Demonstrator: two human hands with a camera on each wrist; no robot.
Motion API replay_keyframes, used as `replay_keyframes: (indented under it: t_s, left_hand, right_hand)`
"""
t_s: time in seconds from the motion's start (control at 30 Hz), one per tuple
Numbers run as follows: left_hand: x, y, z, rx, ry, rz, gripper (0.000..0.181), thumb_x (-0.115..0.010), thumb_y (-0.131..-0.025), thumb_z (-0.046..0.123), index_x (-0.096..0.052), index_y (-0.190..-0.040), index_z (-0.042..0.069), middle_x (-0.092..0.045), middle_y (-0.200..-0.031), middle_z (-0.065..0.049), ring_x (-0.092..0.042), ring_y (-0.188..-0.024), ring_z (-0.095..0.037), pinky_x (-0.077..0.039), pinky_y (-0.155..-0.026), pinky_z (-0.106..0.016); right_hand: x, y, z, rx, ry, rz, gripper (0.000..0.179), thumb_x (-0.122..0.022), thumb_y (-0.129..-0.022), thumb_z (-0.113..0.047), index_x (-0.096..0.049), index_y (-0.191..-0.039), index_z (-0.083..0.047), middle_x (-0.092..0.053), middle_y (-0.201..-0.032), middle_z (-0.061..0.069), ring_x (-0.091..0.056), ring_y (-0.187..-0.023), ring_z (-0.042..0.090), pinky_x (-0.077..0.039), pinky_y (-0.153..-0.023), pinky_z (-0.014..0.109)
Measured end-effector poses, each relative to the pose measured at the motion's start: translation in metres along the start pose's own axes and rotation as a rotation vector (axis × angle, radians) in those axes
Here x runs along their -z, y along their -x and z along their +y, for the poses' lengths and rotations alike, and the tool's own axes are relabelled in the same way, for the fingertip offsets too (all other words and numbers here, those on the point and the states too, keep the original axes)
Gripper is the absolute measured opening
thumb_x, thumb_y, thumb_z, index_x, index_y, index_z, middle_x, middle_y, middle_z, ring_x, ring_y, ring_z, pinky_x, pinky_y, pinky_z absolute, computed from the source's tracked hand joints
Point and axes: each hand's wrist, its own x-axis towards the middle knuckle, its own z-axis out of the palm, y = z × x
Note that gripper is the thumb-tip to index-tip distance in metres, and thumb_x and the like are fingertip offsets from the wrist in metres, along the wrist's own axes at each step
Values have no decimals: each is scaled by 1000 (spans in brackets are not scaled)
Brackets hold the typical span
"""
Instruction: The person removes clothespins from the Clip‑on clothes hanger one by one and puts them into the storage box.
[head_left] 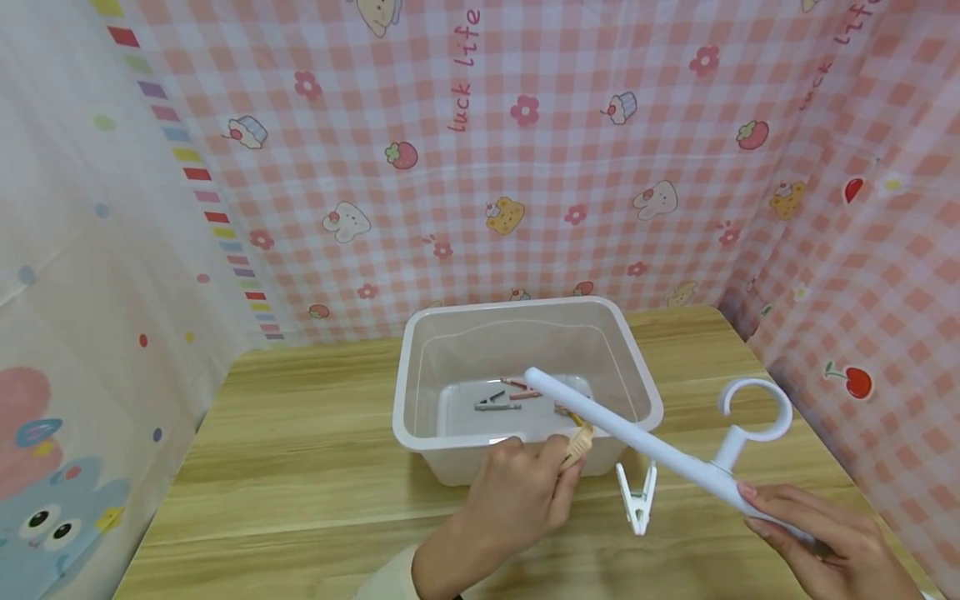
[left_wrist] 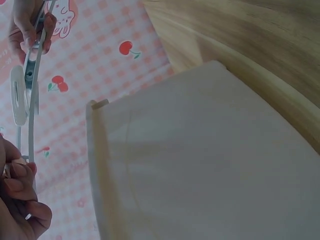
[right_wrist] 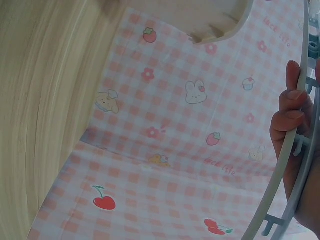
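In the head view, my right hand (head_left: 832, 529) grips one end of a white clothes hanger (head_left: 660, 447), its hook curling up near my fingers. My left hand (head_left: 517, 483) pinches a beige clothespin (head_left: 577, 446) between thumb and forefinger, right at the hanger's bar and in front of the bin's near rim. A white clothespin (head_left: 636, 500) shows just under the bar, between my hands. From the right wrist view, the fingers (right_wrist: 290, 120) wrap round the hanger's ribbed underside. The left wrist view shows both hands along the hanger (left_wrist: 31, 100).
A whitish plastic bin (head_left: 401, 392) stands on the wooden table (head_left: 300, 467), with a grey clothespin (head_left: 497, 402), a red one (head_left: 522, 389) and a partly hidden yellow piece (head_left: 573, 416) inside. Checked cloth (head_left: 450, 183) hangs behind and at the right, pale cloth at the left.
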Motion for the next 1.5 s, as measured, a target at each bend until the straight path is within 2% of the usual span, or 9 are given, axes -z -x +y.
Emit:
replay_keyframes:
  t_s: [0.23, 0.47, 0.6, 0.73, 1.03, 1.2, 1.37, 1.43, 1.5]
  left_hand:
    - [-1, -1, 1, -57, -138, 31, 41, -29, -107, 27, -49, -74, 14, -43, -48, 10, -39, -40, -5, -27, -45, -22]
    - [-1, -1, 2, -81, -238, 35, 22, -64, -87, 30, -52, -78, 13, -45, -50, 11, -44, -41, -4, -32, -47, -22]
    - [-2, 0, 2, -62, -210, 27, 22, -67, -84, 30, -53, -79, 14, -47, -51, 11, -45, -42, -4, -34, -48, -22]
    - [-1, 1, 3, 57, 84, -12, 22, -67, -90, 21, -53, -75, 14, -46, -51, 9, -38, -45, -1, -27, -47, -15]
    - [8, -6, 6, 552, 951, -255, 36, -56, -102, 19, -53, -68, 5, -36, -54, 8, -27, -48, 9, -22, -41, -10]
    - [10, -8, 4, 643, 1321, -314, 39, -49, -107, 19, -56, -84, -12, -35, -51, -19, -33, -45, 5, -25, -40, -17]
    - [11, -9, 3, 707, 1593, -346, 49, -45, -107, 24, -46, -92, -22, -40, -49, -2, -34, -44, 3, -22, -37, -21]
    - [9, -8, 2, 722, 1633, -357, 50, -44, -107, 25, -44, -92, -23, -42, -52, 13, -34, -43, 3, -20, -37, -23]
    - [8, -7, 1, 725, 1650, -361, 50, -44, -106, 25, -43, -92, -23, -43, -52, 15, -34, -44, 3, -19, -37, -25]
  right_hand:
    - [0, 1, 0, -8, -14, 11, 34, -68, -94, -2, -63, -102, 30, -73, -122, 7, -67, -99, 4, -51, -68, 10]
    - [0, 3, 0, -20, -14, 7, 34, -67, -95, -3, -62, -103, 30, -73, -123, 6, -67, -99, 4, -51, -68, 11]
    - [0, 2, 0, -2, -23, 5, 33, -67, -95, -2, -63, -102, 30, -73, -122, 7, -67, -99, 5, -52, -68, 11]
    - [-1, -1, -1, 15, -32, 11, 31, -67, -94, -1, -63, -101, 30, -73, -120, 7, -66, -97, 5, -51, -67, 10]
    - [-5, -9, -3, 45, -52, 52, 29, -68, -93, 2, -64, -101, 29, -74, -119, 10, -66, -94, 8, -50, -67, 10]
    - [-7, -11, -2, 68, -54, 57, 28, -68, -93, 3, -64, -102, 29, -74, -119, 11, -66, -96, 8, -49, -67, 10]
    - [-8, -14, -2, 81, -67, 61, 28, -68, -93, 4, -64, -102, 29, -74, -118, 12, -66, -95, 8, -48, -66, 10]
    - [-8, -16, -2, 87, -72, 64, 27, -68, -92, 4, -64, -102, 29, -74, -118, 13, -66, -96, 9, -49, -66, 10]
    - [-9, -17, -2, 91, -77, 64, 27, -68, -93, 4, -64, -102, 29, -74, -118, 13, -66, -97, 9, -49, -67, 10]
